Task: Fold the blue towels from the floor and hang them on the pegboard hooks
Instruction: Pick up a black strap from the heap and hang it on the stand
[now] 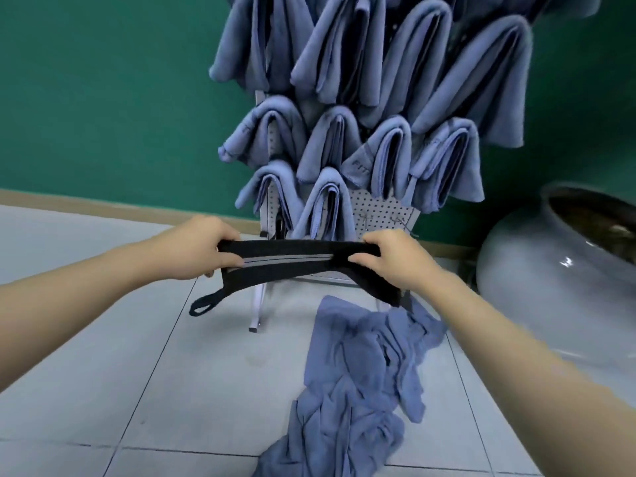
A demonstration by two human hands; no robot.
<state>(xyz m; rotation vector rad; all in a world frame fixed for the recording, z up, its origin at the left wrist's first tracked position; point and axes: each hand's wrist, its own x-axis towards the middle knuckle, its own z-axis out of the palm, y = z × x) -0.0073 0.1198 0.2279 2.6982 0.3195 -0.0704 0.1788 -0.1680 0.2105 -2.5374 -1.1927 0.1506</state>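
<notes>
Both hands (203, 249) (389, 259) grip a folded, flat, dark-edged towel (296, 261) horizontally.

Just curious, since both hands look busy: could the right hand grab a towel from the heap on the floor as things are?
Probably not yet. The right hand and left hand both grip a folded towel. The heap lies unobstructed below.

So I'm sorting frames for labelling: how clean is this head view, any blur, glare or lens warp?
Head view: wide-angle warp tilts the pegboard and bends the forearms at the edges; the right forearm and the lower frame are smeared; a glare spot sits on the grey jar; the folded dark towel held by the left hand and right hand is fairly sharp; lighting is soft and even.
</notes>
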